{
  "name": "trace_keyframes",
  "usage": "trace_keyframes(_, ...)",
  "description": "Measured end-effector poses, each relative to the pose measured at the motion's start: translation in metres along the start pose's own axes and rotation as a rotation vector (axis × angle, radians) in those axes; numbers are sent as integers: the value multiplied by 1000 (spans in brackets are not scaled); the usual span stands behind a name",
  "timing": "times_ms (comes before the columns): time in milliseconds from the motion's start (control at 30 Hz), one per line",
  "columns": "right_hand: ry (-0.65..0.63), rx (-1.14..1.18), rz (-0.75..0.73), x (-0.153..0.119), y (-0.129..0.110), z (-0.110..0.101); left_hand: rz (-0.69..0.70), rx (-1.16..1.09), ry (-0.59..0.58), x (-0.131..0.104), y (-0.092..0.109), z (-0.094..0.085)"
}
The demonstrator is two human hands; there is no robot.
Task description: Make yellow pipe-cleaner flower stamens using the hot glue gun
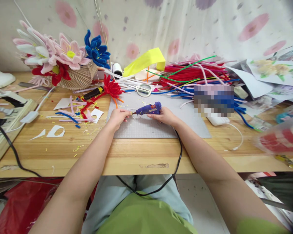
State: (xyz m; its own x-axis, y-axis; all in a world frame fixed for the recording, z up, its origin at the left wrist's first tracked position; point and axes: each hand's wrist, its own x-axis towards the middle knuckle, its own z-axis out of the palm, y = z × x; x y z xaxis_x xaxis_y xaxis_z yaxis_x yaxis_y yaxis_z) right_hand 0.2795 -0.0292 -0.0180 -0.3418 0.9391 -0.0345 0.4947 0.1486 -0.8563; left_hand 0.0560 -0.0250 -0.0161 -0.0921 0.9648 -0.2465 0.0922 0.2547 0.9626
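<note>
glue gun [145, 110] sits in the right hand [165, 116], over the grey mat [156, 130], nearer its left edge. left hand [119, 117] has its fingers narrowed to a pinch just beside the nozzle [134, 113]; anything between them is too small to tell. near the back left corner of the surface [141, 151], flowers [69, 53] crowd over a ribbed basket [75, 78]. power strip [29, 105] at the left edge holds plugs [13, 100]; clear plastic bag [278, 136] at the right edge holds something red, blurred.
</note>
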Motion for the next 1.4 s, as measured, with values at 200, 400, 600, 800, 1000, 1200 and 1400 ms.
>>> trace_keyframes(200, 71, 72, 63, -6, -5, -10, -12, -29, 6, -1, 1, 0)
trace_keyframes(400, 239, 120, 101, -7, 1, -21, -17, -73, -8, -4, 4, 1)
trace_keyframes(600, 510, 99, 159, -5, 16, -33, -1, -87, 24, -5, 4, 1)
trace_keyframes(800, 728, -67, 202, -7, 36, -54, 27, -133, 71, -4, 2, 1)
trace_keyframes(1000, 670, -266, 261, -5, 44, -53, 85, -212, 124, -6, 3, -3)
trace_keyframes(1200, 921, -347, -110, -14, 15, -56, 117, -304, 121, -6, 4, 0)
trace_keyframes(1400, 676, -207, -258, -2, -34, -17, 113, -268, 81, -7, 3, 3)
